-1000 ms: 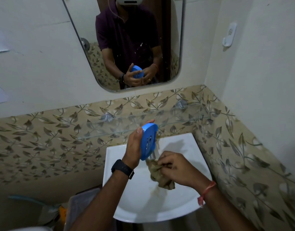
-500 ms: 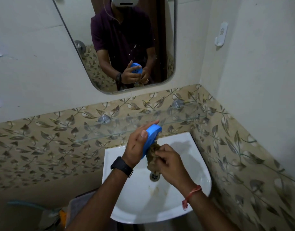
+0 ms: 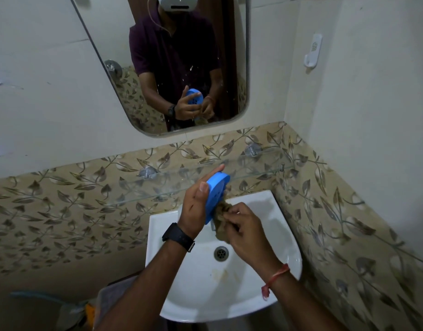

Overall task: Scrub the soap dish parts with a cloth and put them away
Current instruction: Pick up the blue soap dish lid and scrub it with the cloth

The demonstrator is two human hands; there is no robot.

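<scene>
My left hand (image 3: 193, 206) grips the blue soap dish part (image 3: 215, 194) on edge over the sink (image 3: 272, 299), thumb on the near face and fingers wrapped behind. My right hand (image 3: 244, 229) is bunched tight around the brown cloth (image 3: 221, 217), pressing it against the part's lower edge. I'd say the scrubbing is midway: this piece is not yet put away, and I see no other piece. The glass shelf (image 3: 134, 187) above the sink holds nothing I can make out.
</scene>
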